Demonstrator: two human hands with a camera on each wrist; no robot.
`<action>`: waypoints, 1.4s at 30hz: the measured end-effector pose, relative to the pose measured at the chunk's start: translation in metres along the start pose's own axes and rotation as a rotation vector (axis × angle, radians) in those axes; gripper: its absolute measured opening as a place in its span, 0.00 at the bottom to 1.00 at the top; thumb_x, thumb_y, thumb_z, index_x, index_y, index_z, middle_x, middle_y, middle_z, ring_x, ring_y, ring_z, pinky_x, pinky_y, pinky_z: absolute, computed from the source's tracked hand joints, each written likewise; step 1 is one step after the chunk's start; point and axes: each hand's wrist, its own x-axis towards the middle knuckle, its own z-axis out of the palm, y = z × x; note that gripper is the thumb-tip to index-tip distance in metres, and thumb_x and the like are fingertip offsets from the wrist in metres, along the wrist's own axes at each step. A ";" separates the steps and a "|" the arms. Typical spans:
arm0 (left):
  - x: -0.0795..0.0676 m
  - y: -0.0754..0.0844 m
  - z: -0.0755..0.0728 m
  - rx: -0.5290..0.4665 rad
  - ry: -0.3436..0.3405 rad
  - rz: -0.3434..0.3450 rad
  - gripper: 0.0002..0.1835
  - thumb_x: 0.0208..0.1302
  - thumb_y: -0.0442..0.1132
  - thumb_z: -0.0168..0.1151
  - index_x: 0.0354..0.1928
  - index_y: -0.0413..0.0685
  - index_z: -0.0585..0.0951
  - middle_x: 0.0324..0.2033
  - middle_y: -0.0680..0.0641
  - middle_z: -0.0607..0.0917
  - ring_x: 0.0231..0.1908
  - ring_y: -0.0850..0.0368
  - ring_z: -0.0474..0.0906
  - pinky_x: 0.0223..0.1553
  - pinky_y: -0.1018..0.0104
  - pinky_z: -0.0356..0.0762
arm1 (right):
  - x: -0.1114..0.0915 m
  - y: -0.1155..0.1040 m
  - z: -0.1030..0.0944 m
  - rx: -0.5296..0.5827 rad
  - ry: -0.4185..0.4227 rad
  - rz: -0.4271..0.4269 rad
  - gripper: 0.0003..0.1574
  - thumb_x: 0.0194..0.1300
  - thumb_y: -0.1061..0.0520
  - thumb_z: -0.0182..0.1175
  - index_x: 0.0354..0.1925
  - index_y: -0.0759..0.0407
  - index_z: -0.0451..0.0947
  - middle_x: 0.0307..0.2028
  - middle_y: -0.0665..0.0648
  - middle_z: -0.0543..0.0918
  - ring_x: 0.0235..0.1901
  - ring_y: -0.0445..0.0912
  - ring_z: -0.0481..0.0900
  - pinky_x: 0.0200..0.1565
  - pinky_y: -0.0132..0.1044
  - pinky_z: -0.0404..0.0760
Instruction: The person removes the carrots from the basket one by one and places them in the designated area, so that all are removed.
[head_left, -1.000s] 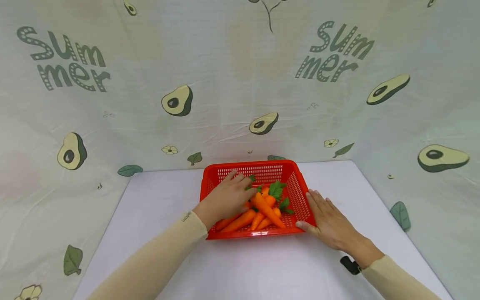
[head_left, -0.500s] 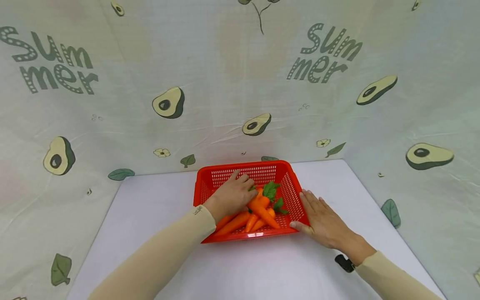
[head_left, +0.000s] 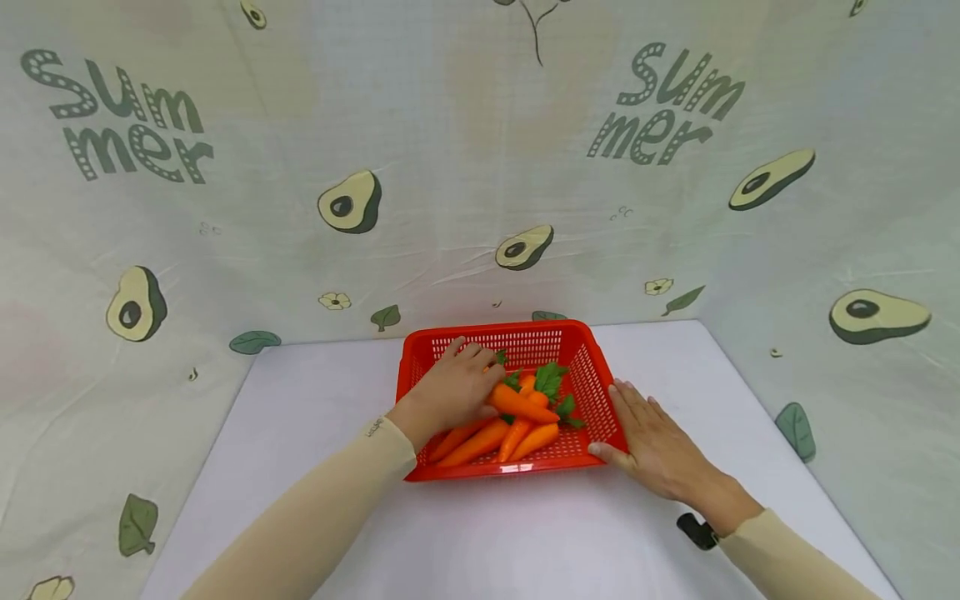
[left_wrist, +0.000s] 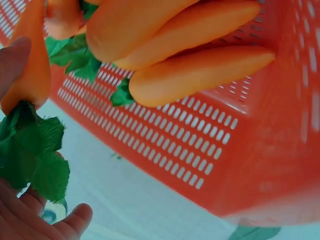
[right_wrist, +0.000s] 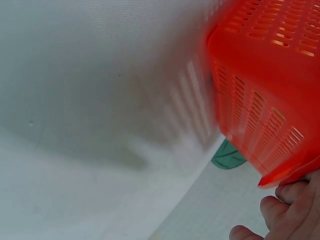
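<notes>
A red plastic basket (head_left: 517, 468) with slotted sides stands on the white table, several orange carrots (head_left: 474, 443) with green leafy tops lying in it. Reaching inside from the left, my left hand (head_left: 456, 390) grips one carrot (head_left: 525, 406) by its thick end. The left wrist view shows the thumb (left_wrist: 12, 62) pressed on that carrot, its green leaves (left_wrist: 37, 155) hanging toward the fingers. My right hand (head_left: 662, 450) lies with straight fingers along the basket's right side, thumb at the front right corner. In the right wrist view its fingertips (right_wrist: 290, 192) meet the rim.
White tabletop (head_left: 315, 400) surrounds the basket on both sides and in front. A pale cloth (head_left: 450, 167) printed with avocados and lettering hangs behind the table and at its sides. A small black device (head_left: 697, 531) is on the right wrist.
The gripped carrot has turned from slanting down toward the basket's front to lying more sideways, its tip now pointing right. The right hand keeps its place on the basket; the head view shifted slightly.
</notes>
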 end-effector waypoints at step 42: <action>-0.120 -0.078 -0.018 -0.339 0.252 -0.496 0.30 0.64 0.47 0.76 0.61 0.43 0.74 0.55 0.42 0.80 0.52 0.47 0.76 0.57 0.51 0.85 | 0.001 -0.001 0.004 0.043 0.011 -0.015 0.66 0.73 0.26 0.56 0.82 0.70 0.46 0.81 0.72 0.53 0.80 0.68 0.52 0.75 0.69 0.57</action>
